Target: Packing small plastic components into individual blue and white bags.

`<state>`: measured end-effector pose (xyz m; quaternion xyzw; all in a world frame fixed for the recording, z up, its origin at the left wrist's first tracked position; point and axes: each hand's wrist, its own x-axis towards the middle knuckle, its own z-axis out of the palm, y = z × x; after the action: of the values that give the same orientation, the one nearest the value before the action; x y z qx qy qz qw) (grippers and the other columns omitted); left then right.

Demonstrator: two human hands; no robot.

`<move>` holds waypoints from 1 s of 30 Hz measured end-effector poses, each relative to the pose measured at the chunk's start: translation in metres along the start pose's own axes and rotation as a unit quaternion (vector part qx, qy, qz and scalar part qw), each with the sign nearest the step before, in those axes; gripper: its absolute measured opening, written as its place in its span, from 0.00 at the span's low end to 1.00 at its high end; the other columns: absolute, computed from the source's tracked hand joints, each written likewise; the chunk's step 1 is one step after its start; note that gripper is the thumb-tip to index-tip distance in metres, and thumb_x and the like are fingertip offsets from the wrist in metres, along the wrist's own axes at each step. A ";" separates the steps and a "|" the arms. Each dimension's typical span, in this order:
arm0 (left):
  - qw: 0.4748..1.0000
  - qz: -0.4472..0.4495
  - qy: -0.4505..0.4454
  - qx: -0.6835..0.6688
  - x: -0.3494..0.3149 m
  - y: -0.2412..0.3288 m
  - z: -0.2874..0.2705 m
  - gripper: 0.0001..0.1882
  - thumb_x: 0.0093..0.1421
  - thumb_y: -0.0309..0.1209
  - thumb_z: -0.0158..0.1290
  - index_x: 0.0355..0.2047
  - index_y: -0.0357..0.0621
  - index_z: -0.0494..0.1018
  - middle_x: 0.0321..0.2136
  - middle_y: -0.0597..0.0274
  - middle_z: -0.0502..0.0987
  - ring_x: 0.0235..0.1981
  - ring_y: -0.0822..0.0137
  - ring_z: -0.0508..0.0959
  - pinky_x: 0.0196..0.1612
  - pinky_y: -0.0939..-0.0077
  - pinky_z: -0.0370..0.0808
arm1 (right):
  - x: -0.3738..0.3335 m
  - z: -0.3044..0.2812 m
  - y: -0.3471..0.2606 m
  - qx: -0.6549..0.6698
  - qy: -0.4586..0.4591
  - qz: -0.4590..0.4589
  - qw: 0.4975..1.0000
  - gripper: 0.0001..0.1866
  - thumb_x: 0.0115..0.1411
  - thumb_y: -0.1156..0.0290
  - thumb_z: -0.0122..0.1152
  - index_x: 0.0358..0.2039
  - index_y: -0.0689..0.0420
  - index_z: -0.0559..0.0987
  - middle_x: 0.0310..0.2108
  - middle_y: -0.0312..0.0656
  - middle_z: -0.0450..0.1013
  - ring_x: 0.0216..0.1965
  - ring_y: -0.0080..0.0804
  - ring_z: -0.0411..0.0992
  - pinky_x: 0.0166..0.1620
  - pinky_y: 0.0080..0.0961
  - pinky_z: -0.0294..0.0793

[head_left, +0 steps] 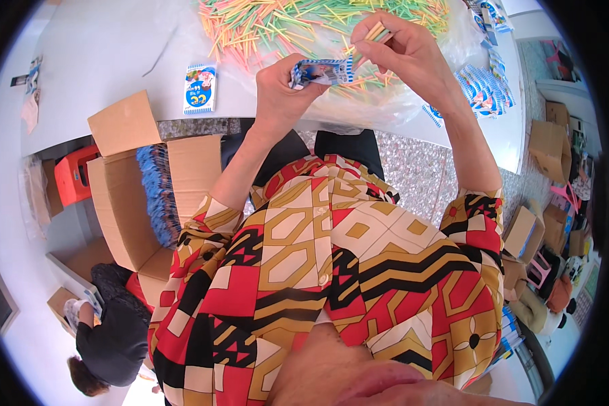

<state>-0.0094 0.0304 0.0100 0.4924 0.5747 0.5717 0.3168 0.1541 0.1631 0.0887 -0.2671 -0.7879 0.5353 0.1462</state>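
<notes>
My left hand (281,91) grips a small blue-and-white packet (318,72), its open mouth facing right. Just above and to the right, my right hand (399,51) pinches a few thin coloured sticks (375,35), yellow, green and reddish, close to that mouth. Behind both hands lies a wide pile of loose pink, yellow and green sticks (284,24) on clear plastic sheeting (413,108). To the left, a flat blue-and-white packet (200,89) rests by itself on the table.
Several blue-and-white packets (487,91) lie fanned on the white table (115,54) at right. Below its left edge stands an open cardboard box (118,203) with rows of blue packets (158,193). A red container (74,174) is beside it. Another person (111,331) is at lower left.
</notes>
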 end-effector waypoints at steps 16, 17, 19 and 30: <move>0.980 0.162 0.016 0.115 0.005 0.005 -0.004 0.09 0.43 0.18 0.59 0.27 0.38 0.74 0.22 0.63 0.75 0.22 0.72 0.74 0.26 0.80 0.69 | -0.007 -0.007 -0.036 -0.038 0.011 -0.050 0.998 0.05 0.56 0.73 0.57 0.31 0.60 0.75 0.23 0.32 0.70 0.23 0.16 0.64 0.26 0.15 0.63; 0.992 0.102 0.010 0.073 0.004 0.002 -0.005 0.09 0.44 0.18 0.59 0.28 0.38 0.75 0.24 0.63 0.76 0.23 0.74 0.74 0.27 0.81 0.70 | -0.007 -0.005 -0.034 -0.041 0.021 -0.079 0.996 0.05 0.56 0.73 0.57 0.32 0.60 0.75 0.23 0.32 0.71 0.23 0.15 0.65 0.26 0.15 0.63; 0.999 0.041 0.004 0.030 0.001 -0.001 -0.005 0.09 0.45 0.18 0.59 0.29 0.37 0.75 0.25 0.64 0.77 0.25 0.76 0.75 0.29 0.82 0.71 | -0.009 0.000 -0.037 -0.054 0.020 -0.071 0.996 0.05 0.56 0.74 0.57 0.32 0.60 0.75 0.23 0.34 0.70 0.24 0.18 0.65 0.27 0.15 0.64; 0.951 -0.061 0.022 -0.304 0.007 0.010 0.002 0.20 0.47 0.19 0.62 0.42 0.38 0.72 0.36 0.61 0.78 0.35 0.72 0.78 0.40 0.78 0.76 | 0.003 0.027 -0.033 -0.261 0.139 -0.339 0.893 0.13 0.58 0.72 0.55 0.44 0.60 0.74 0.41 0.50 0.68 0.40 0.40 0.70 0.40 0.31 0.70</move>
<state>-0.0076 0.0357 0.0209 0.3243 0.4096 0.7095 0.4729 0.1295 0.1349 0.1087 -0.0844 -0.9136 0.1860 0.3517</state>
